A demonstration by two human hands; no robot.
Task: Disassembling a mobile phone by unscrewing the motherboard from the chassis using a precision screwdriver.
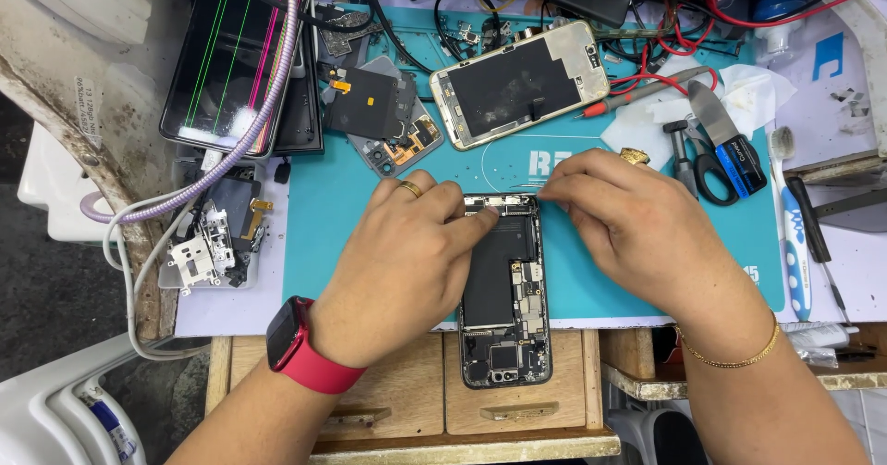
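Both hands, left hand (pixel 407 248) and right hand (pixel 628 225), pinch fingertips at the opened phone's (pixel 504 299) far end; its long axis runs away from the person, near end overhanging the teal mat (pixel 342 206).

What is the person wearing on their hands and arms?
The left hand has a gold ring on one finger, and its wrist carries a smartwatch with a red band and a dark screen. The right hand has a chunky gold ring, and a thin gold chain bracelet circles that wrist. Both forearms are bare, with no sleeves.
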